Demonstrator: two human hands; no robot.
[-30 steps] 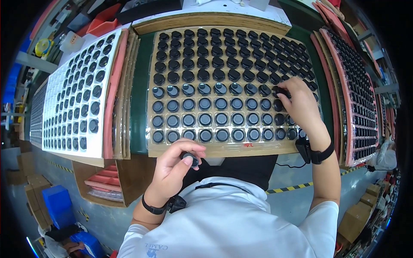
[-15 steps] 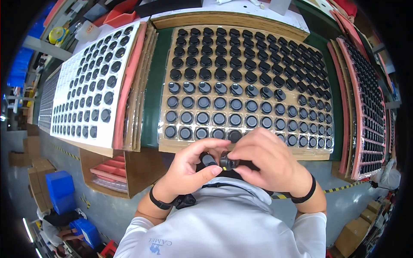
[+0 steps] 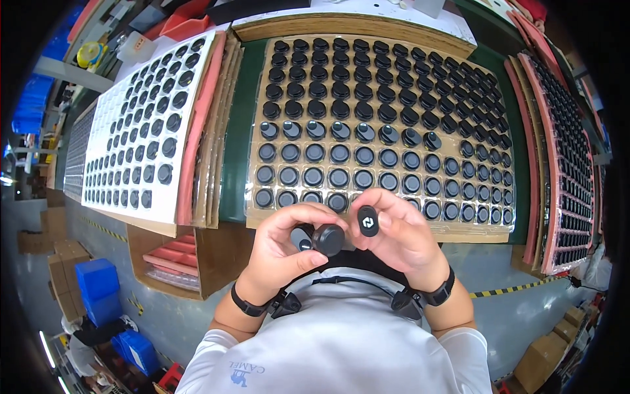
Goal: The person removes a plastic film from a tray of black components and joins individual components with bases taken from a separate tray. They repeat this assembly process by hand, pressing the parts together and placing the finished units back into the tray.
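Observation:
My left hand (image 3: 272, 246) is closed around a round black cap-like part (image 3: 329, 240), held between fingers and thumb. Against the same palm rests a smaller dark part with a glossy face (image 3: 302, 237). A short way to the right, my right hand (image 3: 415, 244) pinches an oval black piece with a white mark (image 3: 368, 221), its marked face turned up. Both hands are over the near edge of a clear plastic tray (image 3: 453, 143) filled with rows of black parts. One row's parts have shiny faces, and the tray's nearest parts are partly hidden behind my fingers.
On the left, a white tray (image 3: 100, 138) of black parts lies on pink and brown sheets. A pink tray (image 3: 558, 253) of black parts stands on the right. Below left is a cardboard box (image 3: 213, 262) with red trays; blue bins (image 3: 97, 282) stand on the floor. A wooden ledge (image 3: 354, 29) runs behind.
My hands, together on a small black part before, have moved apart. The right hand now shows the oval piece face up, and the round part is in my left hand.

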